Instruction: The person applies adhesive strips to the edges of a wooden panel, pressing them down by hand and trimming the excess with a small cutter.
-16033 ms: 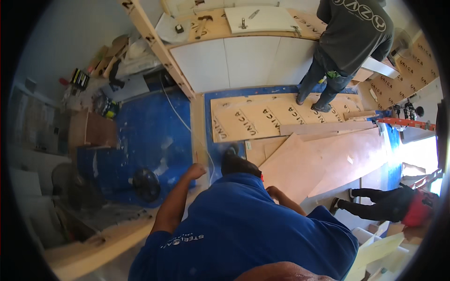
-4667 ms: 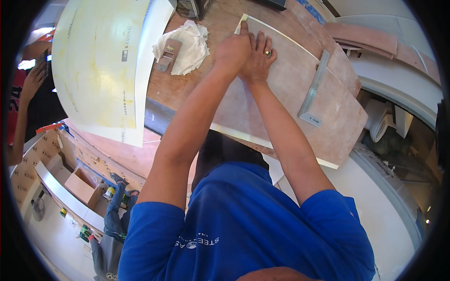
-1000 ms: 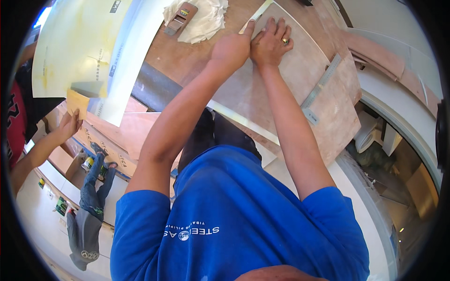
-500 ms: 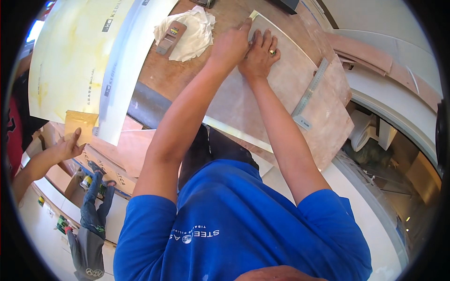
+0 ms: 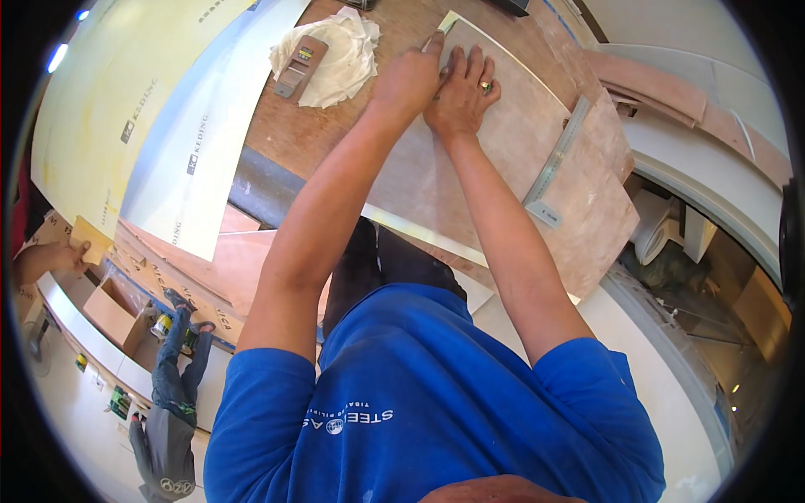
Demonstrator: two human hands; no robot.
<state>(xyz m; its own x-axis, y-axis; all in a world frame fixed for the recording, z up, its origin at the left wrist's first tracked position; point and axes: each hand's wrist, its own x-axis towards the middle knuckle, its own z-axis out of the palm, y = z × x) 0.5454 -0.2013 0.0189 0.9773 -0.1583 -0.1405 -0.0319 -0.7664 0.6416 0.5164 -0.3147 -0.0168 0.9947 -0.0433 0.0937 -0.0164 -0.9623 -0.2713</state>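
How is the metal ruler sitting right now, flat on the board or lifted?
Flat. The metal ruler lies along the wooden board, right of the right hand; neither hand touches it.

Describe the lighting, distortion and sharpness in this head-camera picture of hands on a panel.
Head view: bright, even light on the panel; soft shadows under the left hand and right hand; straight edges like the ruler and yellow sheet bow toward the dark circular rim; centre sharp, edges softer and dimmer.
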